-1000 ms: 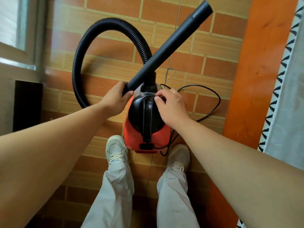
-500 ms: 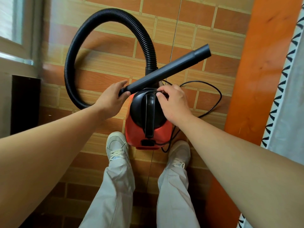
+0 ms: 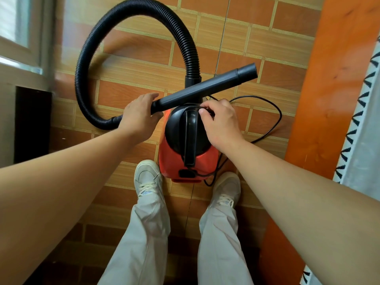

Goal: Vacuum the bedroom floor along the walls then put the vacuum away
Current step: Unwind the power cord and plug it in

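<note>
The left hand (image 3: 137,116) is clamped on the black tube (image 3: 205,87); the right hand (image 3: 221,122) pinches the cord (image 3: 273,112) at the vacuum (image 3: 185,159) top.

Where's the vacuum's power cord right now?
In the head view, the power cord loops on the tiled floor right of the red vacuum, with the right hand pinching it at the handle.
</note>
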